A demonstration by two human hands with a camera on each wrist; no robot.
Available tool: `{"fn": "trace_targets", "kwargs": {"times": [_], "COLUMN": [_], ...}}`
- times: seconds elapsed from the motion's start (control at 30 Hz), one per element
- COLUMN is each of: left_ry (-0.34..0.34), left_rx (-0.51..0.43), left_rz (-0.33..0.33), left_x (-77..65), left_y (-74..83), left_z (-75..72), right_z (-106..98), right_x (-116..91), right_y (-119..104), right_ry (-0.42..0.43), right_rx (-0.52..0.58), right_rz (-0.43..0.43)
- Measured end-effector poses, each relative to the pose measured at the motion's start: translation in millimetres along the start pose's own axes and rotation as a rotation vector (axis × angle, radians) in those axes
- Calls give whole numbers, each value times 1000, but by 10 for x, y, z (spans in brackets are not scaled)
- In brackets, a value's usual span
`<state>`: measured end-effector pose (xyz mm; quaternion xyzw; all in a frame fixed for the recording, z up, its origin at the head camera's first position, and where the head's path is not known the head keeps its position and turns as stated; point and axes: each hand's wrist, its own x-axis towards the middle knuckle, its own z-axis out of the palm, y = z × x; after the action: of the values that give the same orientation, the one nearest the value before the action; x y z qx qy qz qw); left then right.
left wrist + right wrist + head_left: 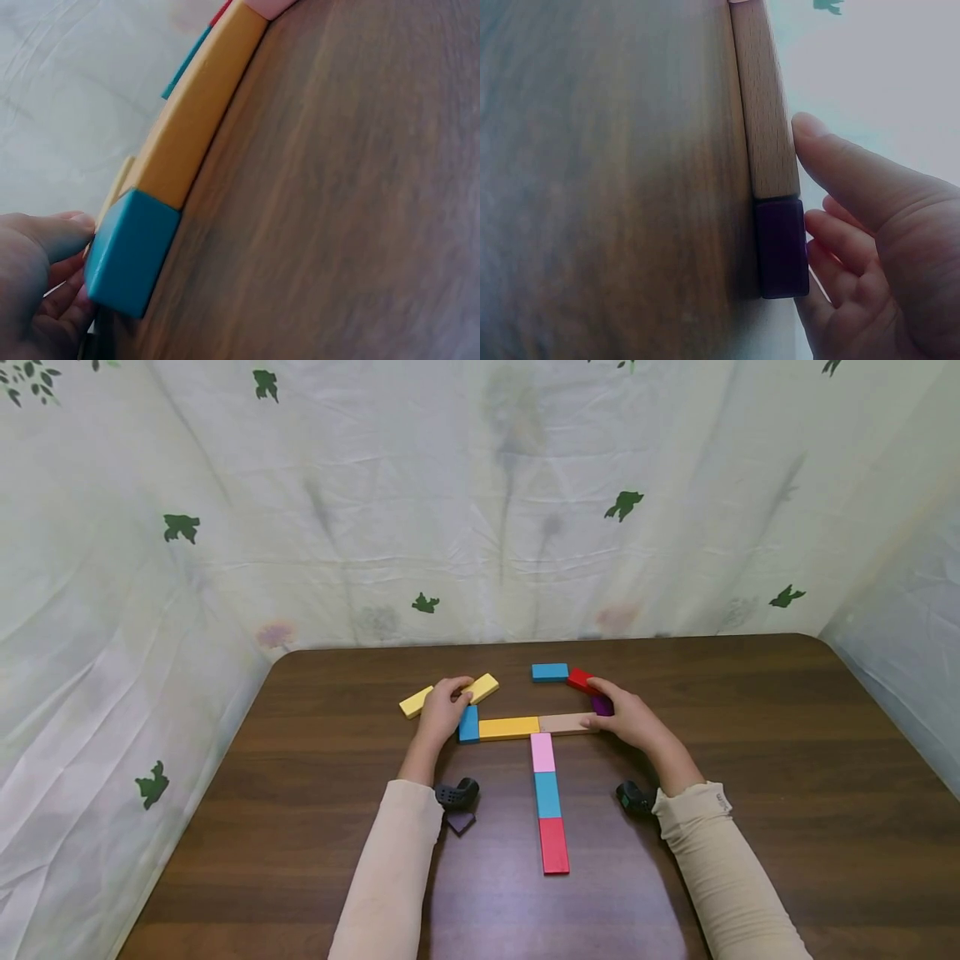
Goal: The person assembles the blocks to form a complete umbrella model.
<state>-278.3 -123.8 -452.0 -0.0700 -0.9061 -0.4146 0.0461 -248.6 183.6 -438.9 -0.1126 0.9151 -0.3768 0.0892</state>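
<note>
The table (225, 860) was dark brown, streaked with grain; the cloth (420, 468) was white with green birds (624, 505) and faint grey plants (512, 452). Solid colour coated the pink block (542, 752), purple block (782, 247), golden block (509, 728), blue blocks (550, 673), red blocks (555, 846) and pale yellow blocks (486, 687); the tan block (769, 105) bore fine flecks. The sleeves (393, 868) were beige.

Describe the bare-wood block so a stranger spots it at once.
On the brown table, a row of blocks runs crosswise between the left hand and right hand. In it, the bare-wood block lies between the orange-yellow block and the purple block. Unlike those neighbours, it shows pale tan wood grain.
</note>
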Motion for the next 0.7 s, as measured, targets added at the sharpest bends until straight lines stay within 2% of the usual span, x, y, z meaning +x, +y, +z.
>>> {"fn": "trace_targets", "kwargs": {"times": [0.13,0.4,0.7], "left_ry": [-40,-206,-219], "left_rx": [-23,-61,-24], "left_rz": [16,8,18], "left_x": [-29,-49,-56], "left_y": [-20,-71,-64], "left_z": [-61,-180,-179], "right_z": [5,2,7], "right_x": [-8,-10,-13], "right_y": [-4,-1,-8], "right_ry": [-2,1,2], "right_rx": [9,9,16], "right_rz": [1,-3,4]}}
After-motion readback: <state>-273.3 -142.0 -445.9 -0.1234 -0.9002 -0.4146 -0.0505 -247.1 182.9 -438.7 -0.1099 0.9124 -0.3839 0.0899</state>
